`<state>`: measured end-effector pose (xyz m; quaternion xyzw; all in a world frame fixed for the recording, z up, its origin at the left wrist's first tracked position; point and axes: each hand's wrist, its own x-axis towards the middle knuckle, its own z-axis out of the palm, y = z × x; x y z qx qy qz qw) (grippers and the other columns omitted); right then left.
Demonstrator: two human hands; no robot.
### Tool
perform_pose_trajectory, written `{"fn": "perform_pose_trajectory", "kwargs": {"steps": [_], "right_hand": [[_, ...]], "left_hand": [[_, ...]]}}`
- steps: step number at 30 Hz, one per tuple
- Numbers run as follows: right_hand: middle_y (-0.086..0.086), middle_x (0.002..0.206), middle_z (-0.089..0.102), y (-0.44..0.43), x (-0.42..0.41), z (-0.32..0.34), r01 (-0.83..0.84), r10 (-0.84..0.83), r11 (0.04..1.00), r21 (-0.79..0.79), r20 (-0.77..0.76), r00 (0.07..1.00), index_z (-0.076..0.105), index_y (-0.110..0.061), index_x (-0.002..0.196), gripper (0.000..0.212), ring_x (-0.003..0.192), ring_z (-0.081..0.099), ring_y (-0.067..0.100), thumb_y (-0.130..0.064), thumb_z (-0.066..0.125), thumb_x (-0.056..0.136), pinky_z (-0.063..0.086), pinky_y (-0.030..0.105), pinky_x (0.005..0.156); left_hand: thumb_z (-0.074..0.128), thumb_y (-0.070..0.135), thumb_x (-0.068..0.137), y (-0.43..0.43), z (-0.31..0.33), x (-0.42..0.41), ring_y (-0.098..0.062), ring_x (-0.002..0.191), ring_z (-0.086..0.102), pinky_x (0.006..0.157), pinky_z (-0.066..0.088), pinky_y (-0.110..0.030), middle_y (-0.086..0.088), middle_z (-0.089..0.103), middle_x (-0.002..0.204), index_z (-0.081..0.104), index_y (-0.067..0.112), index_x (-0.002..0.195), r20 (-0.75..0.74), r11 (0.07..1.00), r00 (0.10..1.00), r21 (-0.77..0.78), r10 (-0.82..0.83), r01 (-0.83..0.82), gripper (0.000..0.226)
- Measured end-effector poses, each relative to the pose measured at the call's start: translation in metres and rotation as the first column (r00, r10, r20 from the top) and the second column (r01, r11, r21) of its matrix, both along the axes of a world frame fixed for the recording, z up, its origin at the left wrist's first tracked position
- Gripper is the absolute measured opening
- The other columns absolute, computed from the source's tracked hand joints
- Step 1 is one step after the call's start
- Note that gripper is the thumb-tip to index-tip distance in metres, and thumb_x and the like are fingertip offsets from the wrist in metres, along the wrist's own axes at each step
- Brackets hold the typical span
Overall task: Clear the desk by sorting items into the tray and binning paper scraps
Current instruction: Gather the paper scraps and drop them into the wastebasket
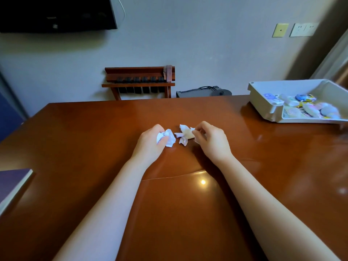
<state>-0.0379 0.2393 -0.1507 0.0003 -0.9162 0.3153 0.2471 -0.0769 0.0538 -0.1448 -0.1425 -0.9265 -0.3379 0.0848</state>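
At the middle of the desk (94, 132), a crumpled paper scrap (168, 138) is gripped in the curled fingers of the left hand (150, 142). Just beside it, a flatter scrap (184, 135) lying on the surface is pinched at its right edge by the right hand (211, 140). The white tray (263, 91), holding small items, is noted at the far right corner, well apart from both scraps.

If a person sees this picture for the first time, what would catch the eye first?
The two hands in the middle of the brown desk: the left hand grips a paper ball, and the right hand pinches white paper scraps beside it. Next comes the white tray at the far right, filled with small colourful items.
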Motion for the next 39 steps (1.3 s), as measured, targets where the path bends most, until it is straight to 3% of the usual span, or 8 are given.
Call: {"fn": "perform_pose_trajectory", "kwargs": {"steps": [9, 14, 17, 20, 23, 26, 29, 39], "right_hand": [[0.003, 0.051, 0.052, 0.004, 0.007, 0.009, 0.108, -0.107, 0.989, -0.096, 0.018, 0.994, 0.051, -0.014, 0.06, 0.04, 0.047, 0.042, 0.014, -0.04, 0.058, 0.089, 0.034, 0.027, 0.05], [0.001, 0.045, 0.041, 0.011, 0.004, 0.019, 0.145, -0.142, 0.988, -0.053, 0.06, 0.988, 0.041, -0.017, 0.049, 0.047, 0.045, 0.035, 0.013, -0.033, 0.06, 0.089, 0.027, 0.023, 0.047], [0.006, 0.047, 0.051, 0.011, -0.002, 0.021, 0.092, -0.08, 0.989, -0.114, 0.107, 0.991, 0.036, -0.02, 0.05, 0.045, 0.046, 0.044, 0.016, -0.024, 0.062, 0.087, 0.034, 0.024, 0.05], [-0.002, 0.055, 0.043, 0.011, -0.016, 0.021, 0.03, -0.014, 0.996, -0.088, 0.171, 0.985, 0.034, -0.02, 0.058, 0.041, 0.052, 0.037, 0.012, -0.021, 0.065, 0.085, 0.029, 0.025, 0.05], [0.002, 0.082, 0.057, 0.012, -0.031, 0.025, -0.099, 0.102, 0.995, -0.024, 0.287, 0.953, 0.058, -0.017, 0.084, 0.011, 0.074, 0.048, 0.016, -0.026, 0.062, 0.088, 0.033, 0.022, 0.056], [0.004, 0.123, 0.058, 0.014, -0.042, 0.034, -0.266, 0.19, 0.959, 0.097, 0.476, 0.859, 0.054, -0.019, 0.129, 0.041, 0.098, 0.048, 0.015, -0.034, 0.058, 0.091, 0.037, 0.023, 0.078], [0.001, 0.134, 0.05, 0.014, -0.048, 0.039, -0.326, 0.183, 0.937, 0.124, 0.623, 0.761, 0.046, -0.028, 0.136, 0.051, 0.107, 0.047, 0.018, -0.04, 0.061, 0.088, 0.04, 0.027, 0.082], [-0.002, 0.082, 0.054, 0.016, -0.034, 0.027, -0.228, 0.145, 0.965, 0.13, 0.462, 0.875, 0.049, -0.021, 0.088, 0.012, 0.079, 0.05, 0.019, -0.03, 0.054, 0.093, 0.035, 0.021, 0.056]], "left_hand": [[0.049, 0.012, 0.091, 0.005, 0.006, 0.006, -0.014, 0.058, 0.044, 0.052, 0.033, -0.022, 0.0, 0.044, 0.063, 0.041, 0.017, 0.068, -0.046, 0.971, 0.999, 0.24, -0.005, 0.016, 0.025], [0.049, 0.008, 0.089, 0.006, 0.007, 0.007, -0.012, 0.076, 0.051, 0.055, 0.039, -0.013, 0.004, 0.056, 0.085, 0.053, 0.015, 0.079, -0.006, 0.959, 0.998, 0.277, -0.056, 0.055, 0.013], [0.05, 0.009, 0.089, 0.001, 0.003, 0.002, -0.012, 0.062, 0.045, 0.045, 0.033, -0.008, -0.002, 0.05, 0.073, 0.043, 0.014, 0.071, 0.028, 0.96, 0.999, 0.28, -0.024, 0.015, 0.02], [0.048, 0.009, 0.09, 0.0, 0.002, -0.001, -0.011, 0.06, 0.045, 0.042, 0.035, -0.009, 0.001, 0.042, 0.07, 0.042, 0.009, 0.081, 0.048, 0.961, 0.999, 0.275, 0.006, -0.019, 0.01], [0.048, 0.011, 0.092, 0.001, -0.001, -0.001, -0.012, 0.071, 0.049, 0.05, 0.037, -0.01, 0.001, 0.047, 0.084, 0.045, 0.013, 0.092, 0.02, 0.973, 1.0, 0.23, 0.0, -0.005, 0.003], [0.047, 0.013, 0.094, 0.001, -0.002, -0.003, -0.011, 0.089, 0.051, 0.06, 0.038, -0.008, 0.003, 0.053, 0.1, 0.053, 0.016, 0.101, 0.004, 0.981, 0.999, 0.194, -0.033, 0.031, 0.01], [0.047, 0.018, 0.095, 0.001, -0.003, -0.007, -0.012, 0.093, 0.054, 0.072, 0.041, -0.016, 0.005, 0.058, 0.099, 0.06, 0.015, 0.099, -0.023, 0.985, 0.998, 0.163, -0.056, 0.059, 0.014], [0.056, 0.026, 0.091, 0.002, -0.012, -0.019, -0.016, 0.104, 0.061, 0.091, 0.052, -0.031, 0.004, 0.067, 0.111, 0.063, 0.025, 0.114, 0.061, 0.993, 0.994, 0.088, -0.086, 0.081, 0.024]]}}
